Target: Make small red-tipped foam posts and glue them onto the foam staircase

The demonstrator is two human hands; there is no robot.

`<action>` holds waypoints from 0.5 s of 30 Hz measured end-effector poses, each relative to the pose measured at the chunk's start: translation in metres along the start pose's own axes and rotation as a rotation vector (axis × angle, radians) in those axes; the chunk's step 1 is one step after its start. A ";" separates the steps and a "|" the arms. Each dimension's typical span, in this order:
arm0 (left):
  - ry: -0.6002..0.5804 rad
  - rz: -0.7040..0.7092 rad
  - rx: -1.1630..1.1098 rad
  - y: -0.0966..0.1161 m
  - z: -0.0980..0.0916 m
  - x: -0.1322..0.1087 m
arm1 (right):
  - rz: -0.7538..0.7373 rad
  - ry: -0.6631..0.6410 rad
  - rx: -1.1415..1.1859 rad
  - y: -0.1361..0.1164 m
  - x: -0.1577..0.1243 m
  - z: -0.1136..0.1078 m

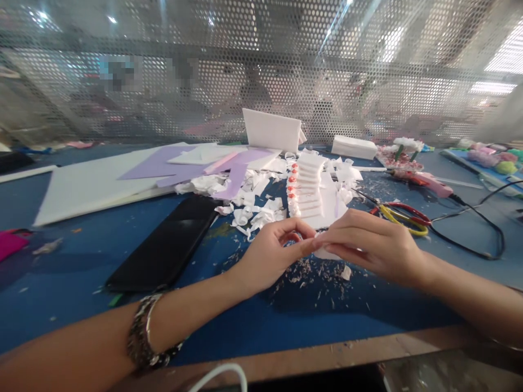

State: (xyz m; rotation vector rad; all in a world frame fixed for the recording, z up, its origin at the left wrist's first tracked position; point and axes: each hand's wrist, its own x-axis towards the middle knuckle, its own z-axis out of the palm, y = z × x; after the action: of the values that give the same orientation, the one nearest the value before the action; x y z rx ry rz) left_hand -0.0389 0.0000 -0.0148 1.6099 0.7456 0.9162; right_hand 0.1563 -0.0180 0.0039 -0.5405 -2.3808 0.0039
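My left hand (272, 253) and my right hand (373, 245) meet at the fingertips over the blue table. Between them is a small white piece (324, 252), pinched by both and partly hidden by the fingers. Just beyond the hands lies a row of white rolled pieces (308, 182) with red and white tips at their left ends. White paper scraps (269, 213) are heaped to the left of that row. Scissors with red and yellow handles (402, 218) rest beyond my right hand.
A black phone-like slab (165, 245) lies left of my hands. White and purple sheets (98, 182) spread behind it. A pink glue gun (433, 184) with a black cord sits at the right. Perforated metal (220, 81) stands behind the blue table (73, 305).
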 end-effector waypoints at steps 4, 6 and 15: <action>-0.028 -0.057 -0.049 -0.001 0.000 0.000 | -0.032 -0.022 -0.070 0.000 -0.002 -0.003; -0.042 -0.076 -0.046 -0.001 0.000 -0.001 | -0.048 -0.022 -0.097 0.000 -0.003 -0.004; -0.085 -0.109 -0.037 -0.002 -0.003 0.000 | 0.156 -0.015 0.124 -0.003 0.004 -0.004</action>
State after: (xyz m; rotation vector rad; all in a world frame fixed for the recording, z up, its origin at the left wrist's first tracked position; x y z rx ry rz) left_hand -0.0413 0.0013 -0.0162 1.5507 0.7458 0.7744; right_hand 0.1554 -0.0196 0.0096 -0.6669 -2.3280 0.2243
